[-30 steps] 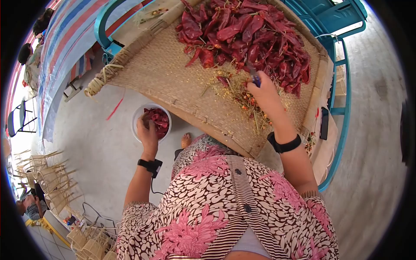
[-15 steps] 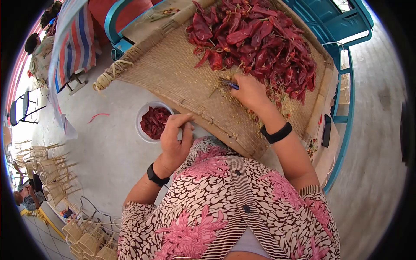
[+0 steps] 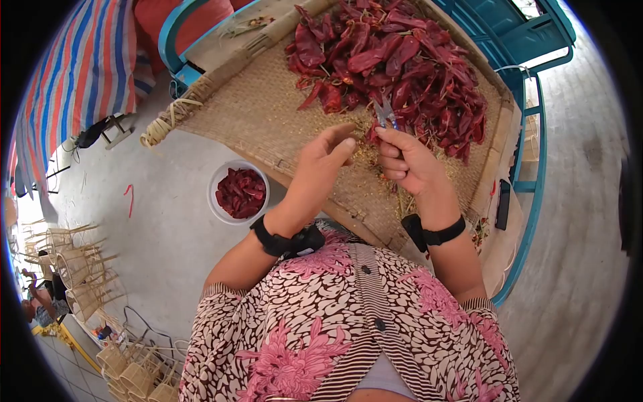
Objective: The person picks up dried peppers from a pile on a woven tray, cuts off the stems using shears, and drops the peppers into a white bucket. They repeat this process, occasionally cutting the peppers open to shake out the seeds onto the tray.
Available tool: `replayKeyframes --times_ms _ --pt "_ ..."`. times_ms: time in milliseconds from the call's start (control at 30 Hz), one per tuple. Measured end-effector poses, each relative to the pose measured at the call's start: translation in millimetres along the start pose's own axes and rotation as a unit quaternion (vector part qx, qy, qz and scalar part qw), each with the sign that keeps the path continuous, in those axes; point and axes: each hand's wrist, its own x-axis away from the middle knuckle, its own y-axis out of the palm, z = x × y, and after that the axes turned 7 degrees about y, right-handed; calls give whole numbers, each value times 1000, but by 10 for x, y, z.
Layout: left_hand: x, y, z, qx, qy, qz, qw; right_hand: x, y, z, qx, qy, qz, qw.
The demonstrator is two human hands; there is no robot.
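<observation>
Scissors (image 3: 384,114), held in the right hand (image 3: 416,166), over the woven tray (image 3: 251,114); twelve o'clock is the top of the view. The long axis of the scissors runs from the fingertips toward a point between eleven and twelve o'clock, the blades parted in a narrow V at the near edge of the heap of dried red peppers (image 3: 402,63). The right hand is closed about the handles, thumb uppermost and fingers curled beneath, its forearm directed toward eleven o'clock. A red pepper (image 3: 373,131) shows beside the thumb; whether it is gripped cannot be told. The left hand (image 3: 320,166), at nine o'clock from the right and apart from it, is half open, thumb and bent forefinger separated by a gap, with nothing visible in its grasp; its forearm slants toward one o'clock over the tray's near edge. Between eight and nine o'clock from the left hand, a white bowl (image 3: 216,204) on the floor (image 3: 174,234) contains further peppers (image 3: 241,193). A dark phone (image 3: 503,205) lies at about four o'clock from the right hand, outside the tray.
</observation>
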Motion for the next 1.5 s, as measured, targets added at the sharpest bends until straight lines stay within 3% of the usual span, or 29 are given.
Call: replayKeyframes --times_ms 167,267,367,533,633,667,700,733,767,833,900,1000,1100,1200,1300,1367,1433,1500 --pt "-118 -6 -56 153 -126 -33 980 12 44 102 -16 60 -21 998" --pt "-124 31 -58 99 -125 -36 987 -12 54 166 47 64 -2 997" --pt "-106 -29 -107 166 -134 -24 977 9 112 213 55 59 -4 997" --pt "68 -22 15 150 -78 2 986 108 148 221 39 46 -10 998" --pt "273 -160 188 115 -1 27 993 142 121 134 148 -53 56 986" --pt "355 -261 272 101 30 40 994 99 8 121 255 -144 117 949" --pt "441 -417 361 12 60 84 995 69 -83 38 352 -154 222 896" --pt "523 -600 387 -2 131 120 984 11 -271 -4 541 -283 285 739" --pt "620 -789 450 -61 147 177 971 -28 -395 -34 618 -301 365 628" --pt "751 -1179 439 -174 166 289 927 -32 -449 -127 629 -278 430 584" --pt "838 -1794 152 -278 105 292 909 -55 -414 -201 640 -222 466 569" --pt "964 -2559 -553 -325 22 322 889 -179 -442 -235 691 -179 450 537" --pt "1003 -2847 -1069 -354 -19 340 871 -311 -555 -211 719 -181 451 496" --pt "1054 -3111 -1445 -352 -45 328 876 -300 -537 -173 717 -166 453 504" --pt "1036 -3106 -1590 -335 -65 404 849 -205 -497 -128 694 -183 442 538" --pt "951 -3017 -1494 -307 -5 417 856 -112 -466 -120 652 -195 443 584" --pt "831 -2544 -993 -375 82 410 827 -99 -570 -124 604 -222 409 647" --pt "732 -1906 -488 -372 192 391 820 -80 -618 -56 492 -272 294 773"
